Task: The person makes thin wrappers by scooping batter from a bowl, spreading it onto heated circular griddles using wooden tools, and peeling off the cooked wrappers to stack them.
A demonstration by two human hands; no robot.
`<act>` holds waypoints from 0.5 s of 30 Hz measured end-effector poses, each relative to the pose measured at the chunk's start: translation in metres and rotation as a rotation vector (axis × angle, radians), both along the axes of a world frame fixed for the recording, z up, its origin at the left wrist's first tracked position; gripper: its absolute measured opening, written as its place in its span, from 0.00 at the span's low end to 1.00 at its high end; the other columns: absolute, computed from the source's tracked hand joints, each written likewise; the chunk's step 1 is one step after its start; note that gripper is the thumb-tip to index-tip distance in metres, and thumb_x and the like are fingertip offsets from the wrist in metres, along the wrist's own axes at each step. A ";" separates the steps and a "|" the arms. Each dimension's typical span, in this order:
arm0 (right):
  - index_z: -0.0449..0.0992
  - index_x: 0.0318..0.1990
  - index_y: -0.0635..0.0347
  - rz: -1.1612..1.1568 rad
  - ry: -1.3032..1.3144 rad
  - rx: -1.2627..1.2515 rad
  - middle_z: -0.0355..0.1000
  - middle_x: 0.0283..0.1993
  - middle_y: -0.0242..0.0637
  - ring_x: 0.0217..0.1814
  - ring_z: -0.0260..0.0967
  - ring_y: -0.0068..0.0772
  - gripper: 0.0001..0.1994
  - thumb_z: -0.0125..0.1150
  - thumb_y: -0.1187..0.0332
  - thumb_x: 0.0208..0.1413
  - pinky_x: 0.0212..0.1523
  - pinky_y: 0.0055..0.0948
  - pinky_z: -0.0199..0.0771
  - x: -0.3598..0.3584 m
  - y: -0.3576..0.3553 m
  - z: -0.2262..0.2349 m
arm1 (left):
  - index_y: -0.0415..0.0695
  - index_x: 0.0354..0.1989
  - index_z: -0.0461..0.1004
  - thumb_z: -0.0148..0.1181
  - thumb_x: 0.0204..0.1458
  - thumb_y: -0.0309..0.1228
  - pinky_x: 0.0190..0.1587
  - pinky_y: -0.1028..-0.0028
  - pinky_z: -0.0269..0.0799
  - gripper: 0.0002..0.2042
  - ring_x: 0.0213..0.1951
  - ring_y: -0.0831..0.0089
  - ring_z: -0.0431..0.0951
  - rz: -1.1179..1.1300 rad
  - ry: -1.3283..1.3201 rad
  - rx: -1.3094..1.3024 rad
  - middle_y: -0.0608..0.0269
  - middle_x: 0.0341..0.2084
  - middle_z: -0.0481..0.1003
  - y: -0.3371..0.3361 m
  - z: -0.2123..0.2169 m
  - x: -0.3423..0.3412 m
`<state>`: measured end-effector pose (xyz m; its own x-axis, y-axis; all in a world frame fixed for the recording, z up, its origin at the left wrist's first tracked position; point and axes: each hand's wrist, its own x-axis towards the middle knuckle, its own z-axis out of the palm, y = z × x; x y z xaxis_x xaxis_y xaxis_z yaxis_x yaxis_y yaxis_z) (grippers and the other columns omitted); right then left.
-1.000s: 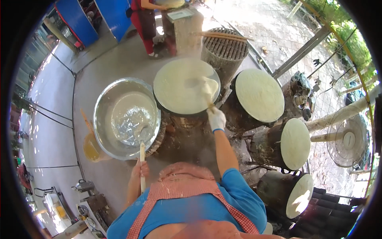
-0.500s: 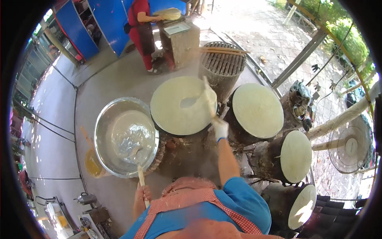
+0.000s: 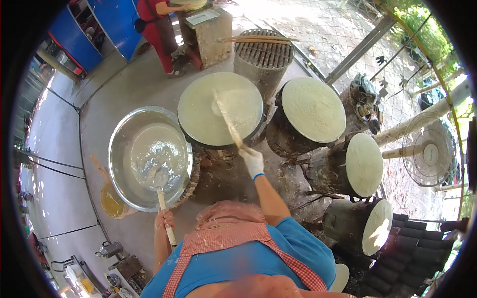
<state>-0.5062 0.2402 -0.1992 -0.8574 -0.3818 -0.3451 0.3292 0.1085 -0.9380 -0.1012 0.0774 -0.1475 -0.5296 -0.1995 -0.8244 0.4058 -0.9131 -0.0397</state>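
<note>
My right hand [image 3: 252, 161], in a white glove, grips the near end of a long wooden stick [image 3: 227, 119]. The stick lies across a large round griddle [image 3: 196, 121] coated with pale batter; a small lighter patch shows near its far end. My left hand [image 3: 165, 218] is closed round the wooden handle of a ladle [image 3: 162, 198]. The ladle's head rests in whitish liquid batter [image 3: 146, 141] inside a wide metal basin [image 3: 114, 166], left of the griddle. Batter hides part of the ladle's head.
Several more pale-coated round griddles [image 3: 314, 109] on dark drum stoves curve along the right. A grated drum [image 3: 263, 49] with sticks across it stands beyond. A yellow container [image 3: 113, 202] sits left of the basin. A person in red [image 3: 158, 37] works at the far block; a fan [image 3: 428, 155] is far right.
My right hand has come left and nearer, and the stick now slants across the griddle's middle. The bare patch in the coating looks smaller. My view has shifted; the ladle stays in the basin.
</note>
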 end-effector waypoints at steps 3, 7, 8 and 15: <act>0.77 0.47 0.64 -0.055 0.230 0.079 0.77 0.33 0.33 0.34 0.71 0.22 0.16 0.61 0.67 0.52 0.38 0.23 0.69 -0.055 0.015 -0.003 | 0.52 0.21 0.58 0.42 0.62 0.39 0.09 0.81 0.48 0.15 0.10 0.83 0.51 -0.105 -0.041 -0.175 0.76 0.11 0.50 -0.008 -0.003 0.002; 0.78 0.42 0.48 0.106 0.625 0.821 0.76 0.34 0.48 0.37 0.74 0.48 0.13 0.52 0.55 0.54 0.38 0.41 0.72 -0.115 -0.005 0.012 | 0.51 0.21 0.58 0.40 0.62 0.49 0.09 0.79 0.49 0.20 0.10 0.82 0.51 -0.028 0.157 0.071 0.75 0.11 0.50 -0.010 -0.013 0.012; 0.77 0.40 0.48 0.263 0.746 0.933 0.76 0.32 0.47 0.37 0.74 0.49 0.13 0.52 0.55 0.55 0.37 0.42 0.73 -0.124 -0.006 0.002 | 0.51 0.21 0.58 0.40 0.61 0.51 0.09 0.79 0.49 0.21 0.10 0.82 0.51 0.003 0.159 0.123 0.75 0.11 0.50 -0.012 -0.009 0.007; 0.77 0.37 0.47 0.377 0.977 0.977 0.74 0.27 0.44 0.27 0.74 0.47 0.13 0.53 0.51 0.56 0.28 0.45 0.73 -0.115 0.034 0.024 | 0.51 0.22 0.59 0.48 0.59 0.34 0.09 0.81 0.51 0.12 0.09 0.83 0.55 -0.253 0.021 -0.347 0.77 0.10 0.55 -0.043 -0.015 -0.074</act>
<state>-0.6216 0.2741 -0.1757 -0.8026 -0.5934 0.0613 -0.5860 0.7650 -0.2672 -0.1755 0.0348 -0.1627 -0.6133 -0.3245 -0.7201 0.1695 -0.9445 0.2813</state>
